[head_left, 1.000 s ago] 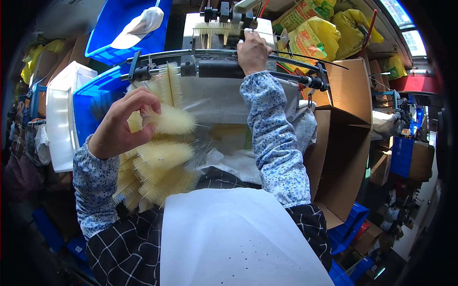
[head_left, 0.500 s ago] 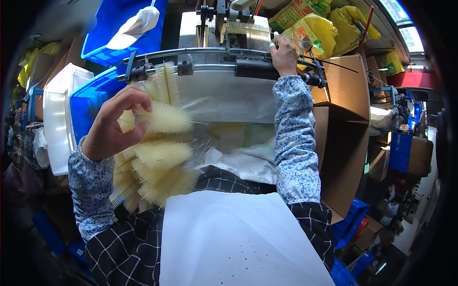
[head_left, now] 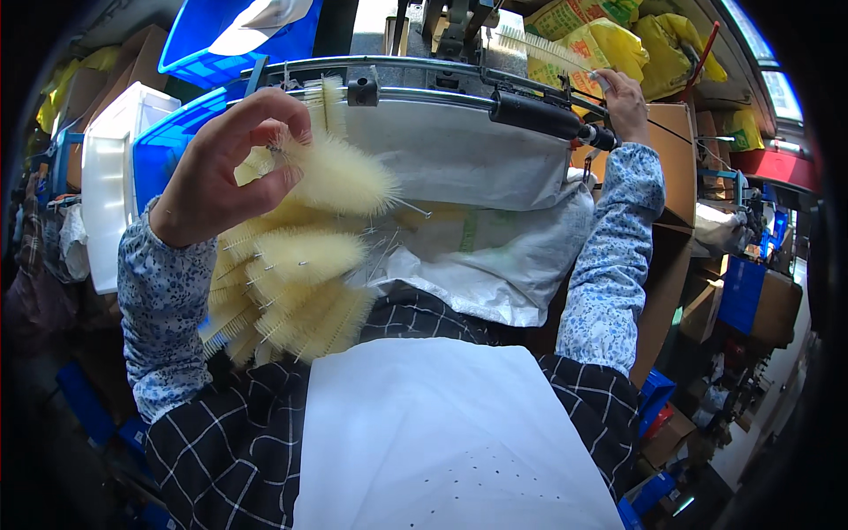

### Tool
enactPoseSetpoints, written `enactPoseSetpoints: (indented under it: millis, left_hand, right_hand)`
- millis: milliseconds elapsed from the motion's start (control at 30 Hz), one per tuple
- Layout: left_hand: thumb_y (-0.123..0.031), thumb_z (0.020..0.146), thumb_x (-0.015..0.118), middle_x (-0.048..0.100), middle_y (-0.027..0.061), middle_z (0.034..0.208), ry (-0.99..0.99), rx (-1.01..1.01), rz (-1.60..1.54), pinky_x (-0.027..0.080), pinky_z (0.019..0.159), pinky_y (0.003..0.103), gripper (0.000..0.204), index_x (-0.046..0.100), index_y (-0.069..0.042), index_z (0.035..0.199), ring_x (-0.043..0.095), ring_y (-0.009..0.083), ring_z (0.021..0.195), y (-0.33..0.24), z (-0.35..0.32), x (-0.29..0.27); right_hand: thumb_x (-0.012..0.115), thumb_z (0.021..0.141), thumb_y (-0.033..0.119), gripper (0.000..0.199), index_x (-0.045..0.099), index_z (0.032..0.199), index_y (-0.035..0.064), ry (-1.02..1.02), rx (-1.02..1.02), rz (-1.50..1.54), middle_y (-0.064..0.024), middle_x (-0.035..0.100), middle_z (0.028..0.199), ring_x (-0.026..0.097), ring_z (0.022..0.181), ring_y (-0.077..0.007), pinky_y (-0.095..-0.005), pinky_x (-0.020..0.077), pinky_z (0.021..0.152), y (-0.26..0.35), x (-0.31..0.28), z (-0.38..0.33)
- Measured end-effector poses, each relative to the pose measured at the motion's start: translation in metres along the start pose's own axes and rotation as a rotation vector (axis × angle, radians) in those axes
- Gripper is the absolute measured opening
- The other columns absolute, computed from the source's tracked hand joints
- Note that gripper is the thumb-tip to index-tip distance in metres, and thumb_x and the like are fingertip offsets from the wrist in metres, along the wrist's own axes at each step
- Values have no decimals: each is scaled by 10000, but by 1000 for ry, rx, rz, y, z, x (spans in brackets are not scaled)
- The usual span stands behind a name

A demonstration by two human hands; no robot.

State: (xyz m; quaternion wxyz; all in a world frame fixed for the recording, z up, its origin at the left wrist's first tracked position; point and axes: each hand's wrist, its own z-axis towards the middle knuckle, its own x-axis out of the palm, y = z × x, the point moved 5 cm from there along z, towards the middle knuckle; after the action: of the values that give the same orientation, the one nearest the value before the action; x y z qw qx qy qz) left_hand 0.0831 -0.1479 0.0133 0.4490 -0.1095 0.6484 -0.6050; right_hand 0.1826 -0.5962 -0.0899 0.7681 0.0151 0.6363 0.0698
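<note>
Yellow sacks (head_left: 618,44) piled top centre-right, at least two; one blue bin (head_left: 234,40) upper left. Left hand (head_left: 221,172) pinches a fluffy cream bottle brush (head_left: 340,177) left of centre, bundle of brushes (head_left: 291,291) just below. Right hand (head_left: 625,102) grips a thin brush (head_left: 539,49) up top.

This is looking like a small brush-making workshop. A metal machine (head_left: 459,79) with rails and a black roller is standing in front of the person, and a heap of pale yellow bristle brushes (head_left: 291,274) is piling up beside it. Blue plastic crates (head_left: 238,35), a white tub (head_left: 110,177), cardboard boxes (head_left: 667,168) and stuffed yellow sacks (head_left: 636,40) are crowding the space all around, and a white woven sack (head_left: 495,256) is hanging under the machine.
</note>
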Motion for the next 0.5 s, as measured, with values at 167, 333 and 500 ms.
enactPoseSetpoints:
  millis: [167, 333, 500]
  left_hand:
    - [55, 702, 535, 471, 39, 925, 4, -13, -248, 454, 836, 329, 315, 490, -46, 997, 501, 156, 904, 11, 13, 14]
    - [32, 695, 581, 516, 40, 919, -54, 86, -93, 476, 785, 307, 292, 496, -38, 966, 523, 157, 860, 8, 39, 58]
    - [-31, 687, 659, 500, 92, 1018, -48, 94, 140, 468, 711, 301, 394, 498, -69, 1045, 540, 196, 840, 9, 28, 51]
  right_hand:
    - [522, 875, 208, 317, 521, 1138, 30, 431, -10, 776, -65, 522, 1125, 501, 1011, -162, -291, 395, 860, 22, -49, -88]
    - [448, 912, 268, 382, 450, 1192, 8, 643, -343, 1042, -120, 557, 1042, 528, 937, -202, -329, 425, 824, 178, -21, -112]
    - [499, 897, 244, 301, 505, 1097, 20, 729, -108, 1664, -15, 554, 925, 486, 828, -77, -221, 417, 731, 246, 2, -123]
